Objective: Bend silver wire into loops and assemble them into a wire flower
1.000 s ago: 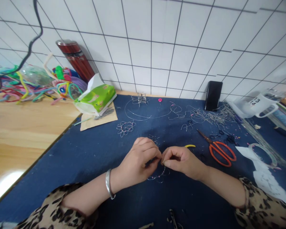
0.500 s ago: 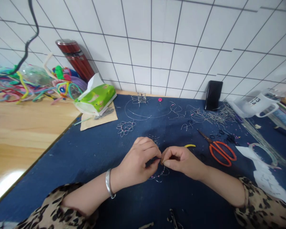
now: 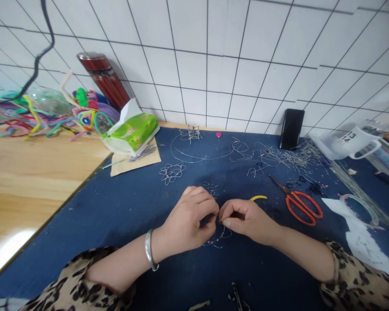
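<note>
My left hand (image 3: 191,216), with a silver bangle at its wrist, is closed in a pinch on thin wire, its fingertips almost meeting those of my right hand. My right hand (image 3: 246,218) pinches the same wirework from the other side. Below the fingers hangs a looped wire piece with small pink beads (image 3: 218,240), partly hidden behind my left hand. The exact spot gripped is too small to make out. A finished-looking beaded wire flower (image 3: 172,173) lies farther back on the dark blue mat (image 3: 136,203). Short curled wire bits (image 3: 210,188) lie just behind my hands.
Orange-handled scissors (image 3: 303,207) and a yellow curved handle (image 3: 258,198) lie at the right. A wire tangle (image 3: 288,156), black phone (image 3: 291,128) and white mug (image 3: 353,142) stand behind. Tissue pack (image 3: 132,134) and red thermos (image 3: 105,80) are at left; dark pliers-like tool (image 3: 236,297) in front.
Both hands keep their pinch at nearly the same place, with only slight finger movement. The whole view has shifted very slightly.
</note>
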Available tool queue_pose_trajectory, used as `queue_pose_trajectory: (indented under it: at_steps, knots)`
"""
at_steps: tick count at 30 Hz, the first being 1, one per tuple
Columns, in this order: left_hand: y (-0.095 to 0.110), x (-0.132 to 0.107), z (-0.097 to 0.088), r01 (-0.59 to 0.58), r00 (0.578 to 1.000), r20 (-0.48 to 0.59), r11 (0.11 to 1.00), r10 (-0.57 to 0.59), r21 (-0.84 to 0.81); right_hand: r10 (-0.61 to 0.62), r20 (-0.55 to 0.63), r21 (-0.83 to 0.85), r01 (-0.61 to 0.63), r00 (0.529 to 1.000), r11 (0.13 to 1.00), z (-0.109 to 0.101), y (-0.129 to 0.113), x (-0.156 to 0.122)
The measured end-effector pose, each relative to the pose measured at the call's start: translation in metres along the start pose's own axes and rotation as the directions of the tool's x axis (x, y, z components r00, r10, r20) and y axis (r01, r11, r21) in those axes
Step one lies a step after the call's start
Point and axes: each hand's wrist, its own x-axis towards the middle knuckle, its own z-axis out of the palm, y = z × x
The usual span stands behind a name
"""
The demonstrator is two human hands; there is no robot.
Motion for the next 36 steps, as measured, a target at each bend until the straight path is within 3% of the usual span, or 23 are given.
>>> queue_pose_trajectory:
  at_steps: [12,21,36]
  knots:
    - [-0.0017,-0.0012,-0.0002,0.031,0.999,-0.009,0.998,-0.031,-0.053,-0.036,-0.025,-0.083,0.034,0.999,0.996,0.0021,0.0003,-0.0002]
    - [-0.0064,0.0016,-0.0030,-0.026,0.999,0.017,0.995,0.027,-0.099,-0.088,-0.037,-0.128,0.082,0.995,0.988,0.0004,-0.0007,-0.0013]
    - [-0.0034,-0.0012,-0.0022,0.015,1.000,0.006,0.997,-0.014,-0.070,-0.071,-0.050,-0.177,0.061,0.996,0.982,0.0030,-0.0028,-0.0007]
